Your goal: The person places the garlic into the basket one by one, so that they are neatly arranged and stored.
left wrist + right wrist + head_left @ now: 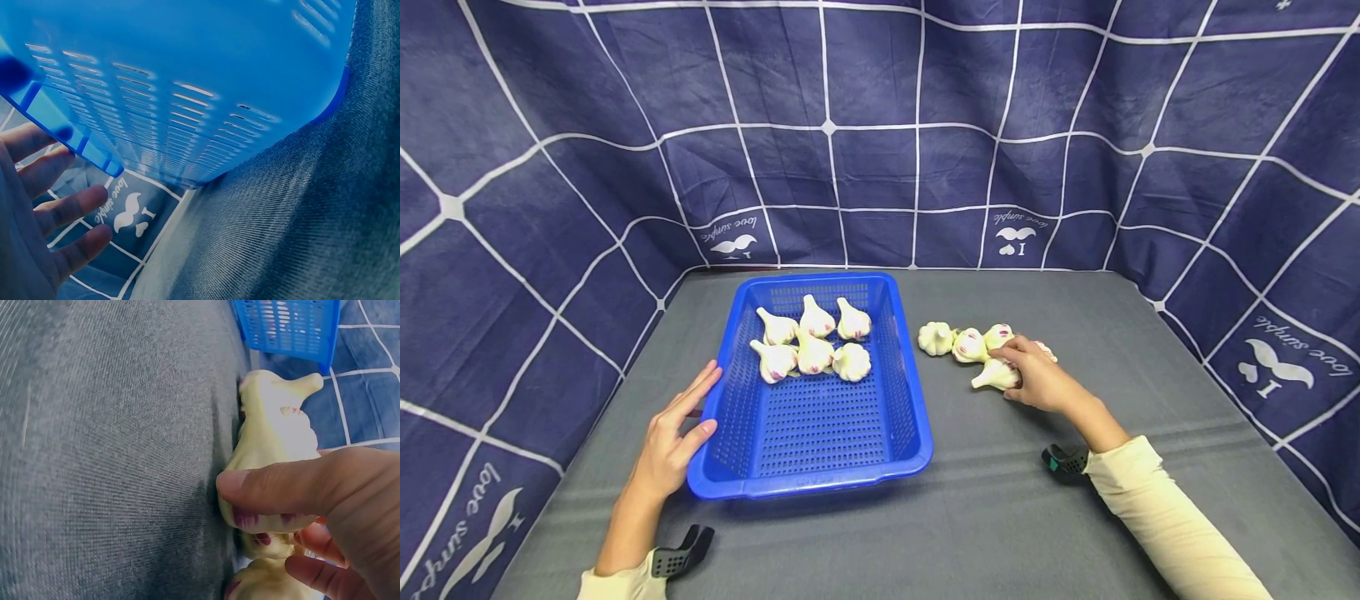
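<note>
My right hand grips a white garlic bulb with purple marks, its stem pointing left. The right wrist view shows the thumb lying across the side of this garlic bulb, low over the cloth. Several more garlic bulbs lie close around the hand, one partly hidden behind it. On the left stands a blue plastic basket with slotted walls. Inside its far half sit several garlic bulbs in two rows. My left hand touches the basket's left rim with fingers extended and spread.
A grey cloth covers the table. Dark blue checked curtains rise behind it and along both sides. A black strap device is on the left wrist and another dark device on the right one.
</note>
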`<state>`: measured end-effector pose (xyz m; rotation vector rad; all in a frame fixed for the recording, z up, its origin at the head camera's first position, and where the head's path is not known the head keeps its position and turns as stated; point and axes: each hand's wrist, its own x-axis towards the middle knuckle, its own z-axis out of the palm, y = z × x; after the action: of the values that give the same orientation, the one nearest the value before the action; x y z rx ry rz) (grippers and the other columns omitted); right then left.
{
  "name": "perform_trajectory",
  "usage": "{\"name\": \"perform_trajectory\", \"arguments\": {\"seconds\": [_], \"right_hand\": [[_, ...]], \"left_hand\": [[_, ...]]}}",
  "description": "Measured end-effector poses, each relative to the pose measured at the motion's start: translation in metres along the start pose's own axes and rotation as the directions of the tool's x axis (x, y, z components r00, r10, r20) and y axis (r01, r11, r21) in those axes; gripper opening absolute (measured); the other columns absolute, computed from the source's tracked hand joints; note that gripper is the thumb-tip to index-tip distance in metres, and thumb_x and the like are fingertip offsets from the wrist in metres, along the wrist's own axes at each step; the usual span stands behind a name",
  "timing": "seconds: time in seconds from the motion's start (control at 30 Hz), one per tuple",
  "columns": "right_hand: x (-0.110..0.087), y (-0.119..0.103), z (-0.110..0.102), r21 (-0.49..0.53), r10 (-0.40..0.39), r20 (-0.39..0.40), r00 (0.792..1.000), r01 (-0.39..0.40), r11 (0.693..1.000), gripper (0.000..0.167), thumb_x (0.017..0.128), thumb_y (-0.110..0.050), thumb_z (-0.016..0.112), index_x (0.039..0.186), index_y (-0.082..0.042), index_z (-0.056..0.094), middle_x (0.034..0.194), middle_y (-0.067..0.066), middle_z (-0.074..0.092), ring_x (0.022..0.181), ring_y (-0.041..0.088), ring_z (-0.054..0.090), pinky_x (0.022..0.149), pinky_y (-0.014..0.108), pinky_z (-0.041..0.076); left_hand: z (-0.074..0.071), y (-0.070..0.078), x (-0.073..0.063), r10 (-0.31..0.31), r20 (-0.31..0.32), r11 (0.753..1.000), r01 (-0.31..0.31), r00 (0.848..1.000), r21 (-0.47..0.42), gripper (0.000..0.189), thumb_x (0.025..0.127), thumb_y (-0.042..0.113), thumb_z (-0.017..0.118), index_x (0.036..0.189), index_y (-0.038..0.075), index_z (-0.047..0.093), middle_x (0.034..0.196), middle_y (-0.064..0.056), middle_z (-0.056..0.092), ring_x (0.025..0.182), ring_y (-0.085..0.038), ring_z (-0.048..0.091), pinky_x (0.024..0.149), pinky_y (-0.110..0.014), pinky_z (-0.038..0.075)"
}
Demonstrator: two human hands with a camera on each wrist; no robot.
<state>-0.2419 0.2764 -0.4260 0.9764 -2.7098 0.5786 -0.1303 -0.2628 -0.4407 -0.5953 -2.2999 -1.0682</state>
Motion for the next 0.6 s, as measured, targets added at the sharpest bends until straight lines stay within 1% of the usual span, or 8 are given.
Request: {"name": "perform_trajectory", "arguments": {"seconds": [0.17,0.3,0.4,0.5,0.6], "right_hand": [[-0.001,-0.002,-0.003,-0.005,0.009,0.006,1.0,-0.009,1.0,0.062,0.059,0.0,0.088,0.117,0.004,0.065,0.107,0.021,0.058,0.096,0.039,0.057,0.084,0.053,0.043],[-0.001,-0.005,-0.007,-0.001,0.022,0.0,1.0,-0.022,1.0,0.064,0.059,-0.006,0.09,0.117,0.002,0.065,0.105,0.018,0.059,0.092,0.034,0.057,0.082,0.053,0.044],[0.0,-0.007,-0.009,0.006,0.016,-0.017,1.0,-0.016,1.0,0.063,0.059,-0.01,0.091,0.115,0.0,0.064,0.1,0.014,0.059,0.084,0.028,0.055,0.077,0.049,0.044],[0.001,-0.009,-0.012,0.025,0.012,-0.044,0.999,-0.011,1.0,0.062,0.06,-0.013,0.092,0.114,0.0,0.064,0.098,0.011,0.059,0.08,0.023,0.053,0.073,0.044,0.044],[0.001,-0.011,-0.013,0.046,0.028,-0.069,0.997,-0.025,0.999,0.062,0.06,-0.016,0.092,0.112,0.0,0.063,0.094,0.008,0.058,0.076,0.019,0.053,0.067,0.038,0.045]], "left_hand": [[0.0,0.0,0.0,0.01,-0.001,1.0,-0.01,1.0,-0.007,0.059,0.082,0.001,0.056,0.141,0.0,0.052,0.149,-0.017,0.046,0.117,0.006,0.049,0.083,-0.016,0.04],[0.0,0.002,0.001,0.01,-0.004,1.0,-0.01,1.0,-0.016,0.059,0.082,0.0,0.056,0.141,0.0,0.052,0.149,-0.017,0.046,0.12,0.006,0.048,0.082,-0.015,0.04],[0.0,0.003,0.001,0.001,-0.003,1.0,-0.001,1.0,-0.016,0.059,0.082,0.0,0.055,0.141,0.0,0.052,0.149,-0.017,0.045,0.122,0.006,0.047,0.082,-0.016,0.04],[0.0,0.003,0.002,0.004,-0.005,1.0,-0.004,1.0,-0.015,0.06,0.082,0.0,0.056,0.141,0.0,0.052,0.149,-0.017,0.045,0.123,0.006,0.047,0.082,-0.016,0.039],[0.0,0.002,0.002,0.013,-0.007,1.0,-0.013,1.0,-0.013,0.06,0.082,0.0,0.056,0.141,0.001,0.052,0.149,-0.017,0.045,0.124,0.006,0.047,0.082,-0.016,0.039]]}}
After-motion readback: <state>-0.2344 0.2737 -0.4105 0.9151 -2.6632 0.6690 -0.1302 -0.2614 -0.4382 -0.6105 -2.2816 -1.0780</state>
